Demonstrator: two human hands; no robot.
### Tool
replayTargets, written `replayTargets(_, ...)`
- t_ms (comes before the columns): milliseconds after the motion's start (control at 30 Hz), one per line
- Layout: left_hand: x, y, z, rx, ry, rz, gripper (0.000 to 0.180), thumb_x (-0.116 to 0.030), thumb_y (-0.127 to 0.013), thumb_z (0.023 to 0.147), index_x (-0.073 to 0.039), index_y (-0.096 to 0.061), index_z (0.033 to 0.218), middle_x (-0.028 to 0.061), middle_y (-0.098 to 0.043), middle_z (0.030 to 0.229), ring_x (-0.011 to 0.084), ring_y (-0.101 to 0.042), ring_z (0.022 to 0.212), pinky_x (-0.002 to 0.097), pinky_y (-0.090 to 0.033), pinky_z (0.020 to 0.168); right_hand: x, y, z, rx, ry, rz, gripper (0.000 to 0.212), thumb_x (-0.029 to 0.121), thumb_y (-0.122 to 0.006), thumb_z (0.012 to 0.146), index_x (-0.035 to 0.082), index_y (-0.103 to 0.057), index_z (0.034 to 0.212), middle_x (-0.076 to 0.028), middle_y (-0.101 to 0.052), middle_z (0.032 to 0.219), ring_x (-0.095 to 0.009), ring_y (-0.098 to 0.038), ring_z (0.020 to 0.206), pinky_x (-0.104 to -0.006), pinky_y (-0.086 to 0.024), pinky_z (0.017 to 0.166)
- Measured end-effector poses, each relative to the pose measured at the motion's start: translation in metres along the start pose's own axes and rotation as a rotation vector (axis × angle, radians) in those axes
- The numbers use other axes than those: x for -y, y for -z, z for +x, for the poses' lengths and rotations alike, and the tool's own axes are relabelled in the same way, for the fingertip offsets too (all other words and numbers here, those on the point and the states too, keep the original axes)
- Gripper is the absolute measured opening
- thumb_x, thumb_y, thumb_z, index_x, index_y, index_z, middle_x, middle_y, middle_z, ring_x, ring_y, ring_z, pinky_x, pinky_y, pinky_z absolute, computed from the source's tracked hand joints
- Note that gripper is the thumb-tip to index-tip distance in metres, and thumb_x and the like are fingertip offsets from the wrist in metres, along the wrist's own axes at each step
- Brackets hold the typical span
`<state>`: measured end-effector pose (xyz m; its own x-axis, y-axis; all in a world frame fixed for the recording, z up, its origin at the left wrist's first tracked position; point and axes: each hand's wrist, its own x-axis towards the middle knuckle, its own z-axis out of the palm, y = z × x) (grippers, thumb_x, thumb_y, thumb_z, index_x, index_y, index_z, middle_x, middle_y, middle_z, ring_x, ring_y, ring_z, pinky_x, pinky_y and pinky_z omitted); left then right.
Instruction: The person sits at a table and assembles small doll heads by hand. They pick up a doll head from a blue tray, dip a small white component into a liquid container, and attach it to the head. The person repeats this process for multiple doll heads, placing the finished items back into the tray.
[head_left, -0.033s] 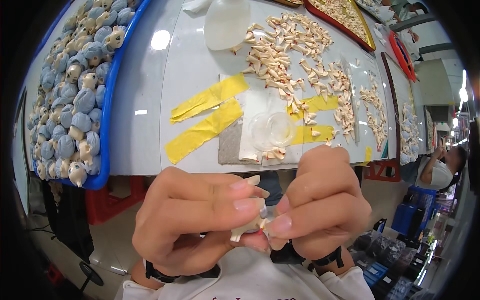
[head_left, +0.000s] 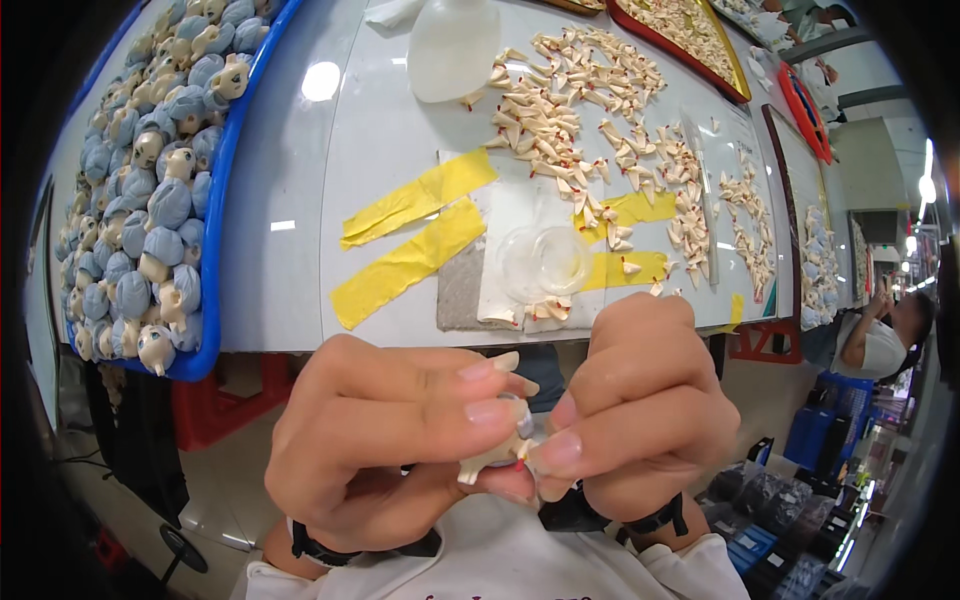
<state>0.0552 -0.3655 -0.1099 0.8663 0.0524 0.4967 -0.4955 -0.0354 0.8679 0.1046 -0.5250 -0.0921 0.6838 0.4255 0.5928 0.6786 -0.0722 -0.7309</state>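
In front of my chest, my left hand [head_left: 370, 430] is closed on a small cream doll figure [head_left: 490, 462] with a grey-blue part at its top, held between thumb and fingers. My right hand [head_left: 650, 400] pinches thumb against fingers right beside it, touching its right side. A spot of red shows where the fingertips meet; what my right fingers pinch is hidden behind them. Beyond my hands, on the table, lie loose small cream pieces with red tips [head_left: 535, 125]. A clear round dish [head_left: 515, 265] stands at the table's near edge.
At left, a blue tray [head_left: 222, 215] is heaped with doll heads with blue-grey hair [head_left: 165, 200]. Yellow tape strips [head_left: 410, 255] cross the table near a grey pad [head_left: 460, 290]. A translucent bottle [head_left: 453, 50] stands behind. Another person [head_left: 885, 335] sits at far right.
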Motion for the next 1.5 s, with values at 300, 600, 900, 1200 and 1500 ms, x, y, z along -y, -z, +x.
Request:
replayTargets(300, 0.0, -0.009, 0.001, -0.118, 0.014, -0.238, 0.038, 0.008, -0.079, 0.053, 0.004, -0.062, 0.087, 0.02, -0.06, 0.089, 0.0267, -0.065, 0.075, 0.0342, -0.058, 0.063, -0.001, 0.005, -0.002, 0.025, 0.11, -0.113, 0.021, 0.023, -0.077, 0.063, 0.023, -0.06, 0.075, 0.008, -0.051, 0.074, -0.01, -0.04, 0.063, -0.025, -0.03, 0.055)
replayTargets(600, 0.0, -0.006, 0.001, -0.08, 0.01, -0.257, 0.035, 0.016, -0.071, 0.056, 0.006, -0.062, 0.088, 0.0218, -0.06, 0.091, 0.0294, -0.065, 0.076, 0.0356, -0.058, 0.064, 0.0, 0.006, -0.001, 0.021, 0.212, -0.163, 0.013, 0.019, -0.073, 0.066, 0.021, -0.064, 0.074, 0.007, -0.054, 0.074, -0.011, -0.04, 0.063, -0.0254, -0.03, 0.055)
replayTargets(900, 0.005, -0.004, 0.002, -0.035, -0.049, -0.189, 0.031, 0.01, -0.07, 0.062, 0.004, -0.058, 0.09, 0.0206, -0.057, 0.092, 0.0289, -0.064, 0.071, 0.0358, -0.057, 0.062, 0.007, 0.0, -0.002, -0.064, 0.094, -0.21, 0.013, 0.02, -0.073, 0.065, 0.019, -0.063, 0.075, 0.005, -0.053, 0.074, -0.011, -0.042, 0.063, -0.0252, -0.03, 0.054)
replayTargets(1200, 0.005, -0.001, -0.001, 0.026, -0.133, -0.001, 0.036, -0.005, -0.075, 0.067, -0.002, -0.051, 0.094, 0.0149, -0.05, 0.09, 0.0272, -0.061, 0.065, 0.0311, -0.057, 0.052, 0.016, 0.007, 0.0, 0.027, 0.072, -0.321, 0.014, 0.018, -0.073, 0.065, 0.017, -0.063, 0.075, 0.006, -0.054, 0.072, -0.009, -0.043, 0.059, -0.0243, -0.03, 0.052)
replayTargets(1500, -0.011, -0.003, -0.001, -0.035, -0.08, 0.011, 0.038, 0.008, -0.074, 0.062, 0.001, -0.056, 0.094, 0.0155, -0.053, 0.088, 0.028, -0.063, 0.068, 0.0359, -0.056, 0.064, 0.029, 0.001, 0.007, 0.02, 0.067, -0.428, 0.014, 0.02, -0.073, 0.064, 0.016, -0.063, 0.074, 0.006, -0.056, 0.069, -0.007, -0.043, 0.056, -0.0234, -0.028, 0.052)
